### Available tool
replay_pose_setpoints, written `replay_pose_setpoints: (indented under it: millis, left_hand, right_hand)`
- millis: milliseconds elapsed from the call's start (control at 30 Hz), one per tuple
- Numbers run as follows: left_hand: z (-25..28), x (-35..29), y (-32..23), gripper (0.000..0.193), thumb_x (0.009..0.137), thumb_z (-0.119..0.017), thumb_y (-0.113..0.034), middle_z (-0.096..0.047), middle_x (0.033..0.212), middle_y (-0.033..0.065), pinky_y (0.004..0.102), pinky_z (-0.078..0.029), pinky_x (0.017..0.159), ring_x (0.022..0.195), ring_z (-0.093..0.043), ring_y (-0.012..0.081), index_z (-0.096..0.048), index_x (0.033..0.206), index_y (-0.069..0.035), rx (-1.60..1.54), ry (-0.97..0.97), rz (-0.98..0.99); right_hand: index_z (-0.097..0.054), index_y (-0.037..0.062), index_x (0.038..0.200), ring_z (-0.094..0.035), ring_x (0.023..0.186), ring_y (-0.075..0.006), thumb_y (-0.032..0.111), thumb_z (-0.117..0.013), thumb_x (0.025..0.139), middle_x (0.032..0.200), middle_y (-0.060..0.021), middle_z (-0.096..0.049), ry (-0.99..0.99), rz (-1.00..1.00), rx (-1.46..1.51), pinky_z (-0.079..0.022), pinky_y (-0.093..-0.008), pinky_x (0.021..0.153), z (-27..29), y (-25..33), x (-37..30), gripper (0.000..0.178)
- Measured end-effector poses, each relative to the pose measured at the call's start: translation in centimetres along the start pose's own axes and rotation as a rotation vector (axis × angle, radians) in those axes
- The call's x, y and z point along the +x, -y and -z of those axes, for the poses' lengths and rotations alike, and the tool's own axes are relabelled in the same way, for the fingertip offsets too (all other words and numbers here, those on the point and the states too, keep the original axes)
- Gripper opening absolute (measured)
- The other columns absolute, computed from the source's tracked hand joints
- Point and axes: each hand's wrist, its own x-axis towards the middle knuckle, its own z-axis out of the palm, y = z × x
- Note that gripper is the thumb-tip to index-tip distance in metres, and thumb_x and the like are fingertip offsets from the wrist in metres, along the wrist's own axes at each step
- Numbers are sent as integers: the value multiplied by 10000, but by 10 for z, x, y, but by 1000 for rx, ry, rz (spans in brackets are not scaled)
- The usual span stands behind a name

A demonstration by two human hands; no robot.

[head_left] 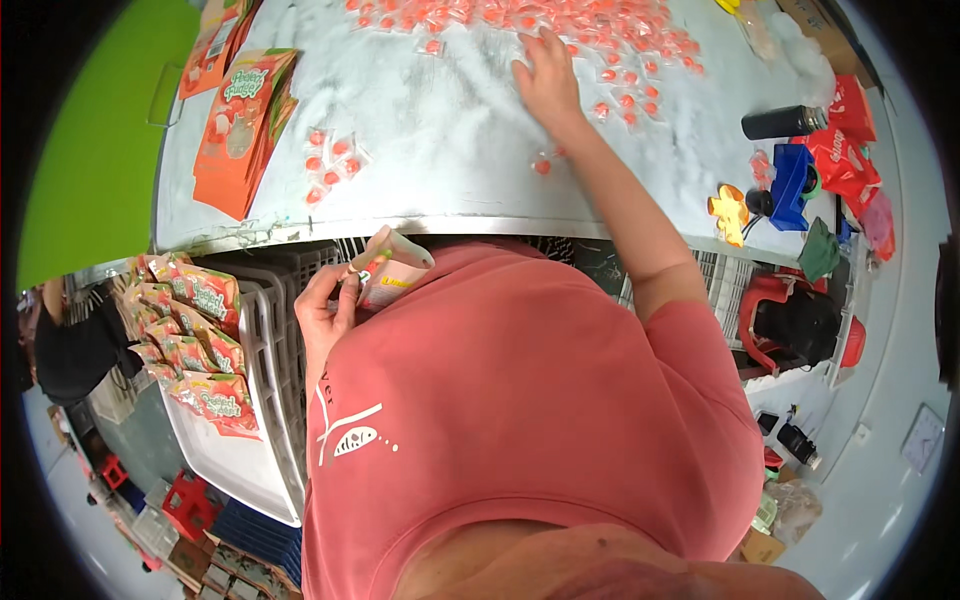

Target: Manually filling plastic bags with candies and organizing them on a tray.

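Observation:
My left hand (328, 308) grips an open candy pouch (396, 272) by its side, close to my body below the table's front edge. The pouch's mouth gapes; what is inside cannot be made out. Across the table my right hand (552, 85) reaches out with fingers apart, at the near edge of a wide pile of small clear-wrapped red candies (620, 35). Nothing shows in that hand. A smaller cluster of the same candies (333, 165) lies nearer me on the left. A loose candy (542, 167) rests by my right forearm.
Flat orange pouches (232, 150) are stacked on the table's left. Below, a white tray (262, 480) carries several full-looking pouches (205, 340). To the right are a black bottle (780, 122), a blue tape dispenser (793, 185), a yellow object (730, 212) and red bags (845, 165).

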Motion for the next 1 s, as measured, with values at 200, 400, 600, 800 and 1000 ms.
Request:
replay_pose_setpoints:
  millis: [200,400,600,800,1000]
  left_hand:
    - [-5,-2,3,86,914,-605,17,-604,776,85,262,-437,654,699,-529,134,-666,974,31,-38,-5,19]
    - [-5,-8,-1,90,916,-610,5,-611,782,88,263,-449,669,704,-544,140,-668,982,28,-38,-39,51]
    - [-3,-4,8,87,908,-623,4,-638,806,99,266,-462,688,724,-579,153,-671,978,23,-20,-25,38]
    - [-4,0,8,92,906,-619,17,-633,802,94,252,-455,661,702,-572,135,-672,982,22,-22,-3,50]
    - [-3,0,1,99,912,-613,19,-626,798,85,247,-451,642,691,-559,122,-675,989,19,-24,10,65]
  right_hand:
    - [-532,69,1353,-456,1307,-369,271,-591,940,1448,-201,-452,282,59,-263,-381,-457,1087,-2,3,-17,463]
    - [-607,68,1277,-539,1251,-289,224,-571,968,1335,-166,-555,203,-150,554,-446,-381,1029,8,41,-7,348]
    - [-661,3,1193,-636,1045,-146,156,-569,978,1152,-92,-678,239,-576,779,-503,-276,899,61,33,-14,280]
    - [-685,35,1142,-648,966,-157,99,-589,947,1082,-60,-665,380,-252,373,-523,-279,832,71,64,-42,226]
    - [-683,54,1093,-651,938,-232,70,-642,887,1108,-79,-636,296,17,259,-530,-342,805,44,72,-43,211]
